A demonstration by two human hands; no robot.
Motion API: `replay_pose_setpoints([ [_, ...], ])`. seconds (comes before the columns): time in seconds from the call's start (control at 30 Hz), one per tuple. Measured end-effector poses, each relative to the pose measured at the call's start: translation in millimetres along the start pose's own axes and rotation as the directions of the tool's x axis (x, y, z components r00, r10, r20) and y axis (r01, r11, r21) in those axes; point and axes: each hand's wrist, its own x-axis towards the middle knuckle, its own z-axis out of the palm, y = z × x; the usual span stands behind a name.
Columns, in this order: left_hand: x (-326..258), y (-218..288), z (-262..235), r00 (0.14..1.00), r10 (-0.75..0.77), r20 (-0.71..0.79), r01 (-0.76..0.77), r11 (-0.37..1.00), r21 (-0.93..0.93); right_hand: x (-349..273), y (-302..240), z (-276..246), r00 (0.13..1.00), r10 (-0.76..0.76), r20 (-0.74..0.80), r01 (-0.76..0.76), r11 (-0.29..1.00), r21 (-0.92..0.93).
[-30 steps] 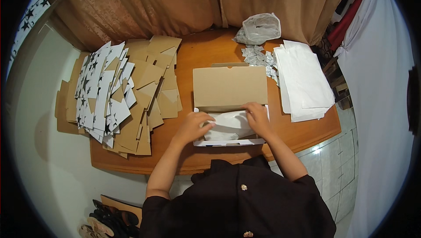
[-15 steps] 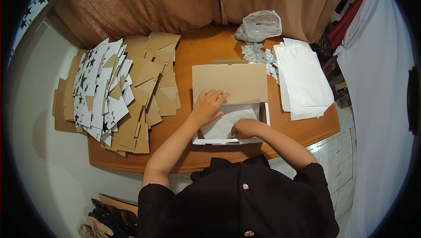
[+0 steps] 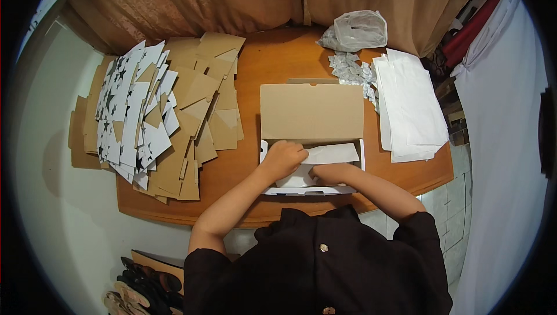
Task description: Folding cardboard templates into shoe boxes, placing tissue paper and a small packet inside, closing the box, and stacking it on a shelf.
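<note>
An open cardboard box [image 3: 311,112] stands in front of me, brown inside and white outside, its lid raised at the far side. Inside lies white paper [image 3: 332,153], part of it folded up toward the lid. My left hand [image 3: 282,159] is closed at the paper's left part, fingers curled over its edge. Down in the box, near the front wall, my right hand [image 3: 335,174] has its fingers bent in on the same paper; the fingertips are partly hidden.
Flat brown cardboard pieces [image 3: 197,112] and white star-printed ones [image 3: 125,106] are piled on the left. White paper sheets [image 3: 411,106] lie stacked on the right, beside small grey packets [image 3: 348,68] and a clear plastic bag [image 3: 360,31]. A curtain hangs behind the wooden table [image 3: 270,54].
My left hand has moved from the lid's lower edge down to the paper and closed. The paper now stands folded up in the box. My right hand remains inside.
</note>
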Motion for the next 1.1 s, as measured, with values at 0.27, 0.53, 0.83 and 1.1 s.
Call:
replay_pose_setpoints([
  [0.27, -18.4, 7.1, 24.6, 0.965, -0.073, 0.251, 0.035, 0.988, 0.152, -57.5, -25.0, -68.8, 0.909, 0.029, -0.415, 0.167, 0.889, 0.427],
  [0.53, -26.6, -3.6, 22.6, 0.9, -0.056, 0.432, 0.127, 0.983, -0.135, -0.3, 2.1, -9.4, 0.759, 0.152, -0.633, -0.21, 0.977, -0.018],
  [0.83, -9.7, 4.6, 29.1, 0.869, -0.443, 0.222, 0.384, 0.885, 0.263, -16.3, -4.6, 14.7, 0.734, 0.096, -0.672, -0.369, 0.888, -0.276],
  [1.1, 0.4, -13.9, 30.6, 0.59, -0.705, 0.394, 0.631, 0.707, 0.319, -23.6, 0.5, 8.8, 0.663, 0.221, -0.715, -0.499, 0.843, -0.201],
])
